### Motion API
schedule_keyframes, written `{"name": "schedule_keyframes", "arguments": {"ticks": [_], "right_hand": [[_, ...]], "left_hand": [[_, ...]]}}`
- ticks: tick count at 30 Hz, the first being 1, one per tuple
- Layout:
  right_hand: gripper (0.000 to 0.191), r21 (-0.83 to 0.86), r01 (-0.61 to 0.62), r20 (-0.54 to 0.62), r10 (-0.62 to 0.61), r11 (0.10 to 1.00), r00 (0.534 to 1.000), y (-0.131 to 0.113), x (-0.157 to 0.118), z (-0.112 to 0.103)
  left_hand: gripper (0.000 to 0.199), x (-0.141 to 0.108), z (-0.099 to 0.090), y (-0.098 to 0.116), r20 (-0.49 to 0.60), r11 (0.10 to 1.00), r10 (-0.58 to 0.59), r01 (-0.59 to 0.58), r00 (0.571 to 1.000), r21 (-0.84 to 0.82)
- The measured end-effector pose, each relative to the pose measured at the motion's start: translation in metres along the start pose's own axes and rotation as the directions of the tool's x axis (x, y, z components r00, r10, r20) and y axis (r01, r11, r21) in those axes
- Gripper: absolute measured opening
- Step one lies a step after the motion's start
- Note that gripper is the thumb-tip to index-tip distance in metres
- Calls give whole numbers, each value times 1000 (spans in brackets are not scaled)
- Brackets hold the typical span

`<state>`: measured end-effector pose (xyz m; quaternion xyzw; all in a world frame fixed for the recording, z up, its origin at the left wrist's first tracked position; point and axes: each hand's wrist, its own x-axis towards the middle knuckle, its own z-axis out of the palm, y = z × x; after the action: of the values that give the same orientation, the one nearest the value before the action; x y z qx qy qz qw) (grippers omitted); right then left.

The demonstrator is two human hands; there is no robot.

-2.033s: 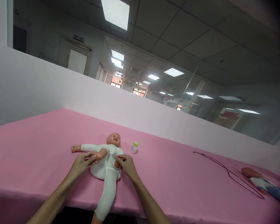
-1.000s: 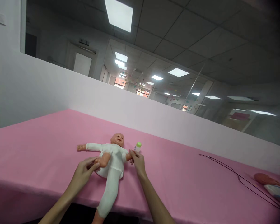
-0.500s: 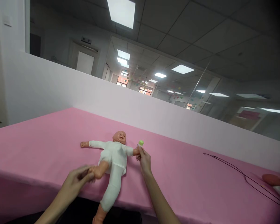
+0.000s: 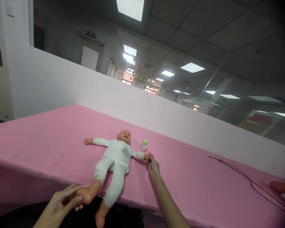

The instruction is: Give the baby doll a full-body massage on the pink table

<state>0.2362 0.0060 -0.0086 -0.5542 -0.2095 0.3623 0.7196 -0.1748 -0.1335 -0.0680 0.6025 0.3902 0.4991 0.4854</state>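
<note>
A baby doll [image 4: 118,153] in a white cloth suit lies on its back on the pink table [image 4: 180,177], head toward the wall and both legs over the front edge. My left hand [image 4: 64,202] grips the doll's foot on the left side, thumb and fingers around it. At the doll's outstretched arm on the right, my right hand [image 4: 153,164] pinches its small hand. Just above that arm stands a small bottle [image 4: 143,145] with a green cap, touched by neither hand.
A thin dark cable [image 4: 242,173] runs over the table's right side toward a blurred reddish-brown object [image 4: 281,187]. Behind the table rises a white wall [image 4: 133,106] with glass above. A door [image 4: 0,66] is at the far left.
My left hand has moved down and left, and the doll's bent leg is now straighter. My right hand has shifted slightly down and right with the doll's arm, uncovering the bottle.
</note>
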Motion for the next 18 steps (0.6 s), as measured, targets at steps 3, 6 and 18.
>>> {"name": "schedule_keyframes", "arguments": {"ticks": [3,6,18], "right_hand": [[30,7,-27,-34,27,1000,999,7,4,-5],[33,9,33,49,-33,999,998,5,-11,5],[55,-273,334,501,-163,902,850,-1,-56,34]], "left_hand": [[42,-17,0,-7,-12,1000,-21,21,1000,-17],[41,2,8,2,24,999,10,-9,1000,-44],[59,125,38,23,-167,966,8,-50,986,-252]]}}
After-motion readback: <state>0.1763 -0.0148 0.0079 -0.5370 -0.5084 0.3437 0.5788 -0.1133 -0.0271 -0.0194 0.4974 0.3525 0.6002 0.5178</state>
